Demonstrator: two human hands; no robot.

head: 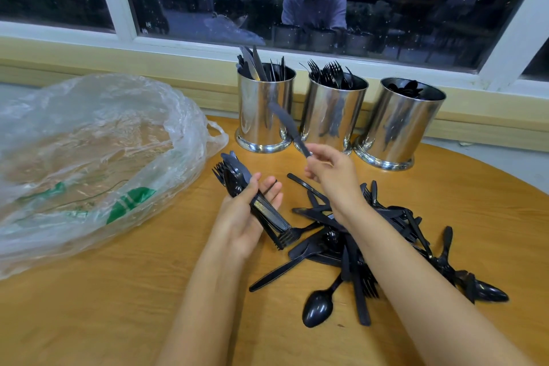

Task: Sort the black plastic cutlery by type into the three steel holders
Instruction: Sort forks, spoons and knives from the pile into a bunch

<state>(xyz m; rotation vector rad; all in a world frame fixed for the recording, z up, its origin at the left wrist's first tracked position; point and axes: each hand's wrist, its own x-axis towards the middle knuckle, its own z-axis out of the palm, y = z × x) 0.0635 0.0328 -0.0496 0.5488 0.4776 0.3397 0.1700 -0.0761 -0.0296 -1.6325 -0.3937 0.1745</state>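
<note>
Pile: a loose heap of black knives, forks and spoons lay on the bench, under and to the right of the right forearm, with the pieces crossed over one another
Left hand: palm up, fingers only half curled, thumb laid over a bundle of mixed pieces resting across the palm
Plastic bag: clear and crumpled, well to the left of the left hand
Right hand: raised just beyond the left hand, thumb and fingertips pinching one knife by the handle end, the other fingers loose
Knife: blade pointed up and away, in front of the two holders nearest it, not yet in any
Holders: beyond both hands stood the knife holder, the fork holder to its right, and the spoon holder farthest right
Handling: the pieces looked light, stiff and slick, so probably easy to flick or drop; a pinch on the flat handle seemed the safest hold, and tangled fork tines likely needed teasing apart
</note>
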